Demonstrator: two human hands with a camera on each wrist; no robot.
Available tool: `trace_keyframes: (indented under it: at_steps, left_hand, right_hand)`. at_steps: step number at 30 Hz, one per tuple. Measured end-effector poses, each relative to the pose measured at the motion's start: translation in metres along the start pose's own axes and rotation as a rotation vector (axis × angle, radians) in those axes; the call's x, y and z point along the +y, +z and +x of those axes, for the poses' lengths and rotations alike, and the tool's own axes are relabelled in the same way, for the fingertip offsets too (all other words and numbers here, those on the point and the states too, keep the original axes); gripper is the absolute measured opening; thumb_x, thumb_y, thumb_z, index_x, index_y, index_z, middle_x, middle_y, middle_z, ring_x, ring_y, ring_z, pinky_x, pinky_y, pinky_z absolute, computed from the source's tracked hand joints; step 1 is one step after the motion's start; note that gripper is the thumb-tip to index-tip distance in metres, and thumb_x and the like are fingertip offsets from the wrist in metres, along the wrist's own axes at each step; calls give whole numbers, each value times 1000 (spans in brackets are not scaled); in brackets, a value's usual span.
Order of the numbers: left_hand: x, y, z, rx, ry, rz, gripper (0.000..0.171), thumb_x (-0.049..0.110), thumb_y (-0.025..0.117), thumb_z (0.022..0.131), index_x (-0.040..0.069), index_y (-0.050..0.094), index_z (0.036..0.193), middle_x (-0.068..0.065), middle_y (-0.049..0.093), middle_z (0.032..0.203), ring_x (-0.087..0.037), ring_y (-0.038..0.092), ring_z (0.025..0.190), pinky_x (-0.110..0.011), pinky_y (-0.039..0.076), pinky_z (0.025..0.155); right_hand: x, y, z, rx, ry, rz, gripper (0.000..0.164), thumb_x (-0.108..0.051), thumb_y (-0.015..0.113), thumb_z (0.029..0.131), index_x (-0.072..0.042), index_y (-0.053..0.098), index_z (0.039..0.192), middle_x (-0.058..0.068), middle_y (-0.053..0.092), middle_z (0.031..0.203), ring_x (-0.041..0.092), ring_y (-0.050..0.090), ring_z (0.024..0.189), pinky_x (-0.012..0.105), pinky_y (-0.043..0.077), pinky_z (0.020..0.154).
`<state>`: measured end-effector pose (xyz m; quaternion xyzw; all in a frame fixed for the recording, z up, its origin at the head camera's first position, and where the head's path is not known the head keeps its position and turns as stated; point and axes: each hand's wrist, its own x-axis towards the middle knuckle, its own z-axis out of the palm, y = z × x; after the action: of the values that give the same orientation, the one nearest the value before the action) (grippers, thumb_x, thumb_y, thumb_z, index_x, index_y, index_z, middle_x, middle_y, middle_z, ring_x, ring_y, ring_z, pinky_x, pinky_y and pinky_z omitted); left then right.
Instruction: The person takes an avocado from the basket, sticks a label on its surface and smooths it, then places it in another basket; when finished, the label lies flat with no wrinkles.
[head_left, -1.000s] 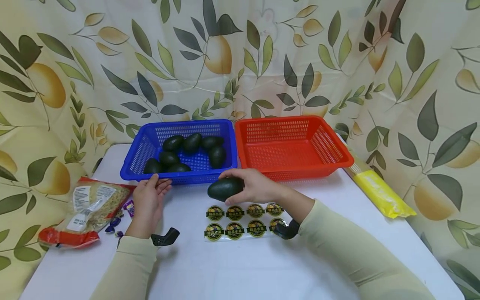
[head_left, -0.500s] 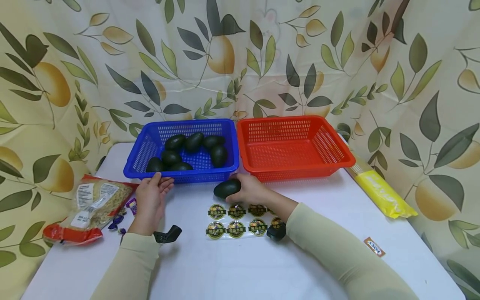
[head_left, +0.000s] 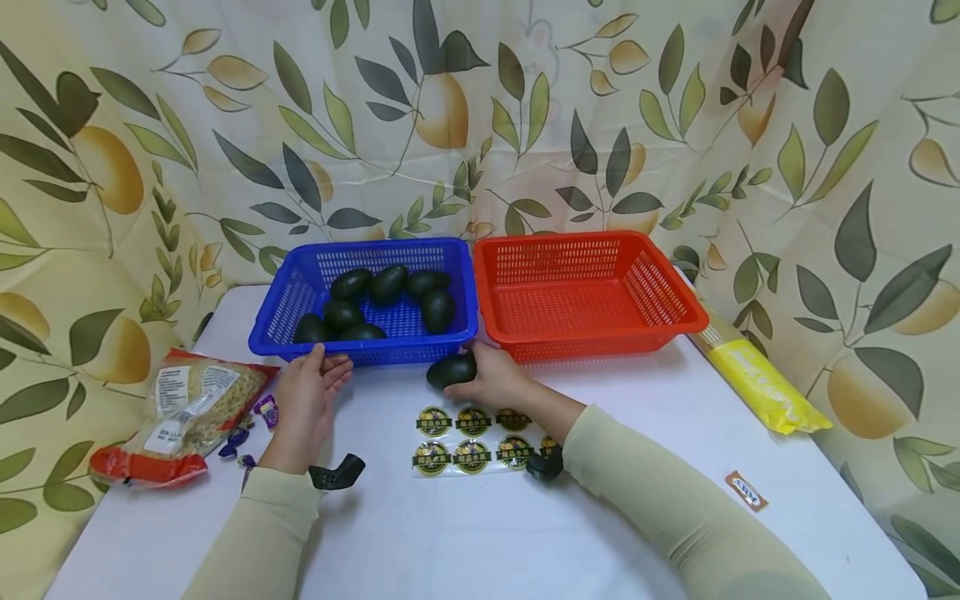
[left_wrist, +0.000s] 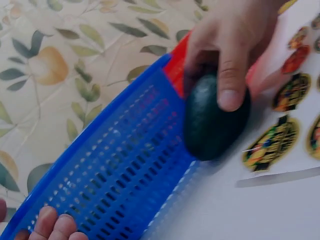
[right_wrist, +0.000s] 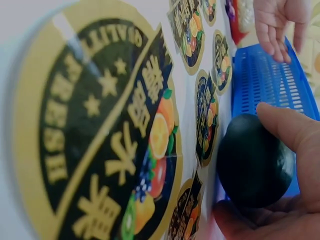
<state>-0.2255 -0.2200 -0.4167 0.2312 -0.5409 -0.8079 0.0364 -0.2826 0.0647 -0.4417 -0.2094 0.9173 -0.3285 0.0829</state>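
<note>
In the head view, your right hand (head_left: 498, 375) has its thumb and fingers clamped on a dark green avocado (head_left: 450, 372), just in front of the blue basket (head_left: 408, 357), near the corner where it meets the red basket (head_left: 588, 340); whether the fruit bears on the white table (head_left: 465, 542) you cannot tell from here. Your left hand (head_left: 303, 398) is at the front edge of the blue basket, its fingers loosely bent and holding nothing. Seven other avocados (head_left: 388, 284) lie in that basket. Below your right hand is a sheet of round stickers (head_left: 472, 457) (its right end is partly hidden by your arm), a red-edged bag (head_left: 195, 408) lies left of your left hand, and a yellow packet (head_left: 765, 387) rests beyond the red basket. In the left wrist view, your right thumb lies over the avocado beside the blue basket's wall, while a few left fingertips show at the lower left, their contact with the basket unclear. In the right wrist view, the avocado sits between your right thumb and fingers, with large stickers close to the camera and your left hand's fingers hanging relaxed over the blue basket.
</note>
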Motion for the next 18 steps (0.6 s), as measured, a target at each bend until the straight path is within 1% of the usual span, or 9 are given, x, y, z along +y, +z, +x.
trace_keyframes:
  at_steps: [2, 4, 7, 9, 10, 13, 16, 18]
  left_hand:
    - [-2, 1, -5, -37, -8, 47, 32, 39, 42, 112, 12, 45, 129, -1, 68, 107, -15, 70, 106, -27, 55, 103]
    - [-6, 4, -10, -69, 2, 108, 39, 41, 41, 112, 10, 42, 135, -2, 68, 113, -16, 69, 109, -27, 55, 102]
    - [-13, 8, -19, -107, 34, 208, 47, 42, 42, 112, 5, 40, 141, -8, 66, 122, -20, 67, 114, -26, 55, 101]
    - [-18, 11, -24, -130, 72, 309, 46, 40, 45, 112, 4, 44, 140, -12, 66, 125, -23, 66, 116, -27, 56, 99]
    - [-21, 12, -27, -143, 89, 366, 44, 38, 48, 111, 4, 47, 137, -13, 67, 125, -24, 66, 115, -27, 56, 98]
    - [-29, 14, -37, -201, 167, 604, 37, 33, 58, 107, 5, 58, 130, -13, 70, 121, -24, 66, 110, -29, 56, 93]
    - [-39, 15, -46, -271, 281, 862, 32, 29, 66, 102, 7, 66, 125, -8, 73, 114, -22, 67, 106, -31, 55, 85]
    - [-46, 16, -52, -323, 362, 1016, 31, 28, 69, 100, 8, 69, 124, -7, 73, 113, -23, 68, 106, -37, 57, 86]
  right_hand:
    - [-1, 0, -1, -5, -3, -8, 86, -41, 88, 82, -4, 47, 147, 14, 66, 135, 29, 65, 119, 45, 52, 106]
    - [-2, 0, -2, -10, -5, -12, 86, -41, 88, 82, -4, 46, 147, 15, 65, 136, 29, 65, 119, 45, 52, 106]
    - [-2, 0, -3, -11, 2, -15, 89, -42, 89, 81, -4, 45, 148, 15, 64, 138, 29, 64, 121, 45, 52, 107]
    - [-2, 0, -4, -12, 8, -13, 91, -44, 89, 81, -4, 44, 150, 15, 62, 141, 29, 64, 122, 46, 51, 108]
    - [-2, 0, -5, -13, 10, -13, 91, -44, 89, 81, -4, 44, 150, 16, 62, 142, 30, 63, 122, 46, 51, 108]
    - [-3, 0, -6, -20, 10, -14, 92, -44, 88, 81, -4, 44, 150, 16, 60, 144, 31, 62, 124, 47, 50, 109]
    - [-3, 0, -8, -23, 13, -20, 94, -44, 88, 81, -3, 42, 152, 17, 57, 147, 33, 60, 129, 48, 48, 112]
    - [-4, 1, -10, -20, 19, -28, 96, -46, 88, 81, -3, 41, 153, 17, 55, 150, 33, 58, 132, 49, 46, 114]
